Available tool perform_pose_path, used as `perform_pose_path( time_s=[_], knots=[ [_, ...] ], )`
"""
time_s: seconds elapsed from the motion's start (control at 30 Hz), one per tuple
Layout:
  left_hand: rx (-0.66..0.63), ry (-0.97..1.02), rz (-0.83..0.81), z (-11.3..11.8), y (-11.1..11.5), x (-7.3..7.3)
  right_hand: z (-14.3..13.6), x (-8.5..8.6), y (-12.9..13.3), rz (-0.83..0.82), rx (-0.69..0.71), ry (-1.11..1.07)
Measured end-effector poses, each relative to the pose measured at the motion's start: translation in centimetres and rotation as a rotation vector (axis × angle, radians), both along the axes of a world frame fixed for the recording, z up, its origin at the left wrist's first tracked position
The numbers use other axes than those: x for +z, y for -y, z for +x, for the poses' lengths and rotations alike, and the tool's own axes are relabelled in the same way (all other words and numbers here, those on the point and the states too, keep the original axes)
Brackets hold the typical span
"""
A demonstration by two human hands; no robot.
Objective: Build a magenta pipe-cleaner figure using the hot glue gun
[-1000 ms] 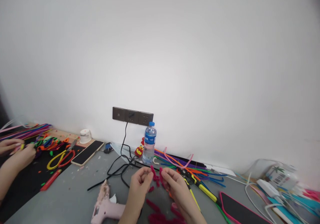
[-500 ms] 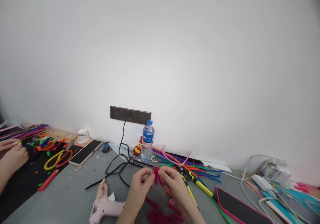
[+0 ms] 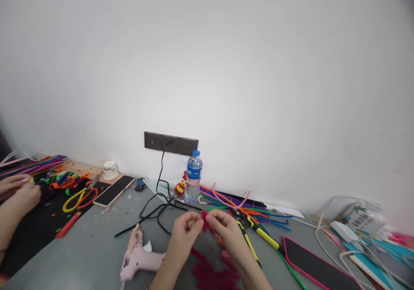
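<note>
Between my two hands is a bent magenta pipe cleaner [image 3: 204, 215], held up over the desk. My left hand [image 3: 186, 234] pinches its left side with thumb and forefinger. On the other side my right hand [image 3: 224, 230] grips it in a closed pinch. Below my wrists lies a pile of dark pink pipe cleaners [image 3: 211, 277], partly covered by my forearms. A pink hot glue gun [image 3: 139, 257] rests just left of my left wrist. Yellow-and-black pliers [image 3: 258, 231] lie beyond my right hand.
A water bottle [image 3: 194, 178] and a small red-yellow figure [image 3: 180, 185] stand by the wall. Black cable [image 3: 158, 212] loops across the desk. Phones lie left [image 3: 114, 191] and right [image 3: 318, 264]. Scissors [image 3: 80, 198] and a co-worker's hands [image 3: 24, 195] are at far left.
The view has shifted slightly, so the desk things sit a little further right. My hands have drawn closer together on the magenta pipe cleaner, and less of it shows between the fingers.
</note>
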State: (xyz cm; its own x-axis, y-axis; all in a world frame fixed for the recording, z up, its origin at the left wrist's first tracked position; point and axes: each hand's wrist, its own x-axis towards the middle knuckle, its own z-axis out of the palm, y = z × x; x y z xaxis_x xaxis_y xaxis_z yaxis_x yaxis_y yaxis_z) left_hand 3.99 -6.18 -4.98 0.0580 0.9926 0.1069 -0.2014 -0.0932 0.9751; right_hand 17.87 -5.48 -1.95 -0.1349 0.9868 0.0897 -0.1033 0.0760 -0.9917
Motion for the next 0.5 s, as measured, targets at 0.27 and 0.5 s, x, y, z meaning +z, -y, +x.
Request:
perform_pose_path(
  time_s=[0.27,0.5],
  knots=[
    [0.000,-0.003,-0.025,-0.05,0.02,0.31,0.15,0.15,0.17,-0.016,-0.012,0.016],
    [0.003,-0.002,-0.026,0.02,0.14,0.35,0.15,0.07,0.28,-0.016,0.014,0.007]
  ],
)
